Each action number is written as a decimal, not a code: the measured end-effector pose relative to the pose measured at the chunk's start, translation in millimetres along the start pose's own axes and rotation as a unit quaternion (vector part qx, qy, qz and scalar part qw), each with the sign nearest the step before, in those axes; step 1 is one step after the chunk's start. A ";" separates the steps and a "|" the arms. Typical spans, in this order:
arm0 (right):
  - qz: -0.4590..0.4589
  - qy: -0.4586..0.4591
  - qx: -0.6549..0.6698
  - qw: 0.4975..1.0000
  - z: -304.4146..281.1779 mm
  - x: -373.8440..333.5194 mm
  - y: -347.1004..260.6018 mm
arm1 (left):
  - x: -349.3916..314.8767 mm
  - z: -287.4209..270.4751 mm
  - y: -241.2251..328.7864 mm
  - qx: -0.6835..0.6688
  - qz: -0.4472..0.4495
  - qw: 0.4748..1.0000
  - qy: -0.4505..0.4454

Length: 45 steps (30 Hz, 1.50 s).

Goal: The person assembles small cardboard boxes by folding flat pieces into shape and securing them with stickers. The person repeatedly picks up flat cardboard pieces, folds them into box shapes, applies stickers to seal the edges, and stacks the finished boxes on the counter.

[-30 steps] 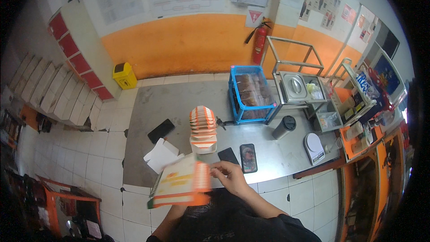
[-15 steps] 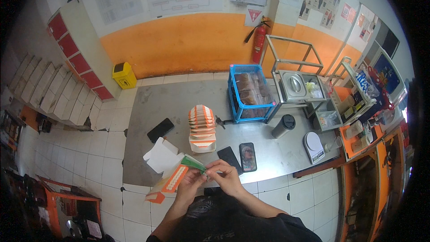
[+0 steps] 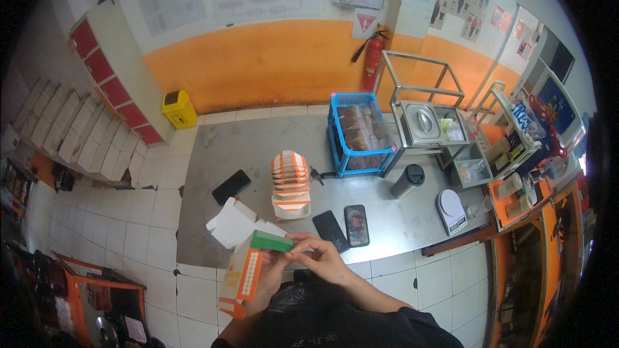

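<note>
An orange and white cardboard carton with a green panel is partly unfolded at the table's near edge. My left hand is closed around it from below, its fingers partly hidden behind the card. At the right end of the green panel, my right hand pinches the edge between thumb and fingers. Just beyond the carton lies a white opened-out card piece. Farther off, a row of nested orange and white cartons stands on the steel table.
Two phones lie right of my hands, and another phone lies to the left. A blue crate of bagged brown items stands at the back. Toward the right are a tumbler, a white scale and a metal rack.
The carton has turned in my hands, so its green panel now faces up more broadly and its orange side stands steeper. My right hand has shifted slightly downward.
</note>
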State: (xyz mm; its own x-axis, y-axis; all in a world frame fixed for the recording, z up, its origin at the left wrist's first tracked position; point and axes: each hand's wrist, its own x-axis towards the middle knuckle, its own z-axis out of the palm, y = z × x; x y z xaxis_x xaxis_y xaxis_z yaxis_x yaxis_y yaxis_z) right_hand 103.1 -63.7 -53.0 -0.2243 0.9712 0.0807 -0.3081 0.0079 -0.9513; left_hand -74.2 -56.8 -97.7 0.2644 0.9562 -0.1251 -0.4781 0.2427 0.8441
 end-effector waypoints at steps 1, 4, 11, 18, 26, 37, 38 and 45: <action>0.000 -0.007 -0.017 1.000 -0.3 0.8 -1.7 | 0.5 -0.3 0.3 -0.003 -0.002 1.000 -0.005; 0.009 -0.009 -0.053 0.999 -5.2 -0.9 -1.9 | 1.0 1.8 6.1 -0.001 -0.029 1.000 -0.005; -0.018 0.080 -0.014 0.997 -27.9 6.4 16.1 | -4.7 14.4 46.9 0.556 0.183 0.803 -0.116; 0.037 0.102 0.042 0.993 -32.4 2.5 33.3 | 3.7 -17.7 21.2 0.524 0.072 0.837 -0.139; 0.108 0.078 -0.017 0.991 -44.4 -2.3 81.8 | 25.8 -80.0 -72.3 0.650 0.084 0.746 -0.117; 0.117 0.042 -0.221 0.967 -50.0 -25.9 58.1 | 17.2 -40.3 -29.4 0.454 0.034 0.887 0.081; 0.123 0.006 -0.236 0.964 -45.4 -27.9 52.3 | 16.8 -31.1 -21.7 0.347 0.010 0.934 0.085; -0.072 -0.085 -0.357 0.927 -14.7 -11.4 38.6 | 19.4 16.8 1.5 0.110 0.058 0.982 0.141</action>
State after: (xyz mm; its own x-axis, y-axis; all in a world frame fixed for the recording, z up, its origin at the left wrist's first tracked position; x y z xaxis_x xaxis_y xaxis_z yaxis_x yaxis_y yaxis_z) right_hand 107.4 -71.0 -95.0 -0.3891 0.8967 0.2111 0.3313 0.3500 -0.8762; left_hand -55.8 -40.6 -90.1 -0.0379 0.9902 -0.1341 -0.2906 0.1175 0.9496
